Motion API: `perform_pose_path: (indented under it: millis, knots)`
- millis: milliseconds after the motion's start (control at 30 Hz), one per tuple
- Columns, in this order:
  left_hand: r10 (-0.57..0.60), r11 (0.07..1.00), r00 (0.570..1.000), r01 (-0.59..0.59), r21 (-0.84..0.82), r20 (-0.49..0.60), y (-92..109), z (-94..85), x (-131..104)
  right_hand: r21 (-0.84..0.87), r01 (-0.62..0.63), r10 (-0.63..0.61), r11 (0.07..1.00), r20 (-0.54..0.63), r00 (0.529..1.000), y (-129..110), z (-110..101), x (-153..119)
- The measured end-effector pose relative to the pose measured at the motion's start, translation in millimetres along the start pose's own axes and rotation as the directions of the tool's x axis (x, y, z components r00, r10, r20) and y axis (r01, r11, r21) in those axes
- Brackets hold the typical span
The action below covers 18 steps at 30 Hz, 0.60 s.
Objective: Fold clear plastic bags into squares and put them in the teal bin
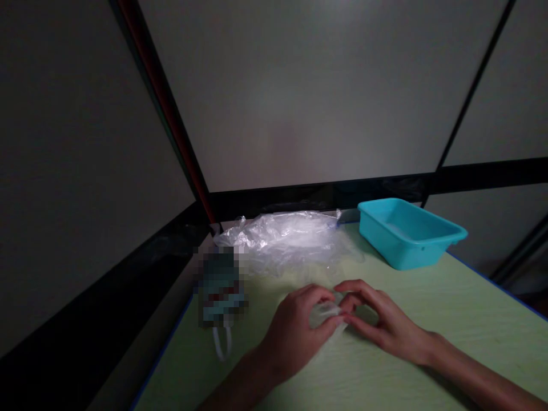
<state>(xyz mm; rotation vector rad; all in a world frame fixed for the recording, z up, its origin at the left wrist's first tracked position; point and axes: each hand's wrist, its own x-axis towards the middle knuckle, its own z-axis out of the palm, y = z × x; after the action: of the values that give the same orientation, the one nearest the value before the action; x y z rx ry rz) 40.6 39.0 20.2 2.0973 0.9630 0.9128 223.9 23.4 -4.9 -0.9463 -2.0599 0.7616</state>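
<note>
Both hands meet low over the middle of the table. Between them is a crumpled, whitish see-through plastic bag (324, 312). My left hand (297, 322) curls around its left side, thumb and fingers closed on it. On the other side, the fingertips of my right hand (377, 317) pinch the edge of the same plastic. Part of the bag is hidden behind the left fingers. Behind the hands lies a heap of clear plastic bags (291, 240), shiny and wrinkled.
A turquoise plastic basin (411, 240) stands at the back right of the pale green table (406, 385). At the left edge is a blurred-out object (222, 288) with a white loop (222, 342) below it. A panelled wall (299, 103) rises behind the table.
</note>
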Motion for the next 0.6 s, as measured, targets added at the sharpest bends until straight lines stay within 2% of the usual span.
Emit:
perform_pose_path:
  millis: [167, 333, 433, 600]
  knots:
    - [0.022, 0.999, 0.997, -0.020, 0.025, -0.075, 13.0, -5.7, 8.4, -0.037, -0.051, 0.051, 0.998, -0.007, 0.999, -3.3, -8.6, 1.7]
    - [-0.096, 0.982, 0.974, 0.058, -0.179, -0.207, 13.3, -27.0, 9.1, -0.030, -0.105, 0.104, 0.994, -0.020, 0.994, -2.6, -23.0, 4.5]
    - [-0.173, 0.945, 0.950, 0.086, -0.315, -0.260, 8.9, -36.8, 10.2, 0.081, -0.145, 0.152, 0.986, -0.085, 0.985, 0.0, -27.4, 4.8]
    - [-0.283, 0.872, 0.928, 0.143, -0.469, -0.242, 6.8, -42.2, 9.7, 0.391, -0.163, 0.218, 0.906, -0.099, 0.971, 0.1, -29.1, 4.7]
